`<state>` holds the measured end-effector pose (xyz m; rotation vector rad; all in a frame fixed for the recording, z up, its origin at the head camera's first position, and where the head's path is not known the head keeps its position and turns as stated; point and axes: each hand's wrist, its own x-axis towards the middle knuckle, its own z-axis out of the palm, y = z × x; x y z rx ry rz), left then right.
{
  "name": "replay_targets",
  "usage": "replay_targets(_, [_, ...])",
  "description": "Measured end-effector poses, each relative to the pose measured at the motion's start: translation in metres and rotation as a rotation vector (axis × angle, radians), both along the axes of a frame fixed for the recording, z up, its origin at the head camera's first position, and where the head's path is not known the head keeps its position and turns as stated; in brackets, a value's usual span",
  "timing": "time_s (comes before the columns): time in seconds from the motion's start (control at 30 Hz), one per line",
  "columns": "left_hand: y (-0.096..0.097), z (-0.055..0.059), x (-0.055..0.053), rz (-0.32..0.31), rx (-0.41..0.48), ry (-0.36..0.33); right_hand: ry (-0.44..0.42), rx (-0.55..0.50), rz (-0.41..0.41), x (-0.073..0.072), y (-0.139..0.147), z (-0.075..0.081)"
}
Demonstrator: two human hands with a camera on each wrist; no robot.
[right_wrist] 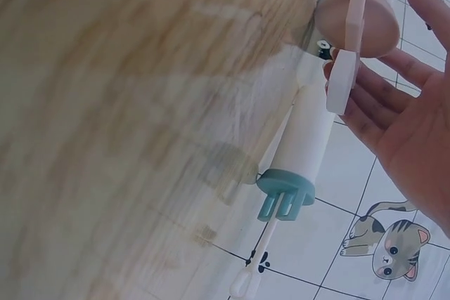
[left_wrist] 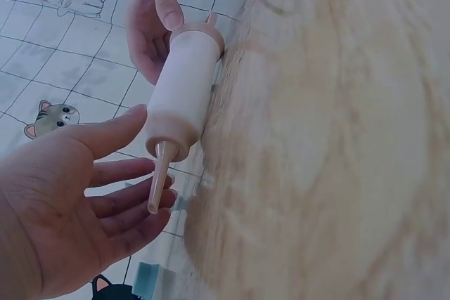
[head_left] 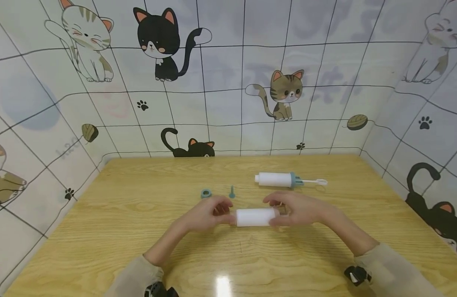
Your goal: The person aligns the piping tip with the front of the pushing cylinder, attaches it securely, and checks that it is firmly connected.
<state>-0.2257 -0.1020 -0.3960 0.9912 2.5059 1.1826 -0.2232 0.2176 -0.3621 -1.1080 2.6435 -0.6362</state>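
Note:
A white syringe [head_left: 255, 217] with pale pink end caps lies crosswise between the two hands, low over the tabletop. Its thin pink nozzle [left_wrist: 162, 177] points toward my left hand [head_left: 209, 215], whose thumb tip is right at the cap while the other fingers spread loosely beyond the nozzle. At the other end, my right hand [head_left: 304, 208] has its thumb beside the pink cap and its fingers extended behind the plunger handle [right_wrist: 342, 82]. Neither hand curls tightly round the barrel.
Behind the right hand lies a second white syringe [head_left: 275, 180] with a teal cap and its plunger drawn out. A teal ring cap [head_left: 206, 193] and a small teal nozzle [head_left: 232, 192] sit past the left hand. Cat-patterned sheeting [head_left: 221, 103] walls the wooden table [head_left: 146, 177].

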Motion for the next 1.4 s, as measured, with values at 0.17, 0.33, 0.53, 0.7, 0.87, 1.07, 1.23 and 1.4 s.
replay_targets(0.17, [-0.003,0.003,-0.001,-0.013,0.029,-0.009,0.001,-0.018,-0.018,0.001,0.001,0.002])
replay_targets(0.33, [-0.006,0.009,-0.002,-0.013,0.053,0.011,0.009,-0.068,-0.006,-0.002,0.003,0.001])
replay_targets(0.53, [-0.01,0.015,-0.004,0.01,0.081,0.032,0.019,-0.125,-0.045,-0.008,0.006,0.001])
replay_targets(0.7, [-0.015,0.016,-0.007,0.06,0.077,0.054,0.022,-0.198,-0.043,-0.014,0.008,0.002])
replay_targets(0.87, [-0.02,0.015,-0.009,0.102,0.103,0.082,0.007,-0.279,-0.036,-0.022,0.008,0.002])
replay_targets(1.07, [-0.026,0.012,-0.014,0.145,0.13,0.12,0.033,-0.326,-0.085,-0.032,0.005,0.0])
replay_targets(1.23, [-0.031,0.011,-0.018,0.196,0.122,0.138,0.007,-0.322,-0.121,-0.036,-0.001,0.003])
replay_targets(1.4, [-0.038,0.005,-0.025,0.241,0.111,0.153,0.0,-0.308,-0.127,-0.038,-0.009,0.007])
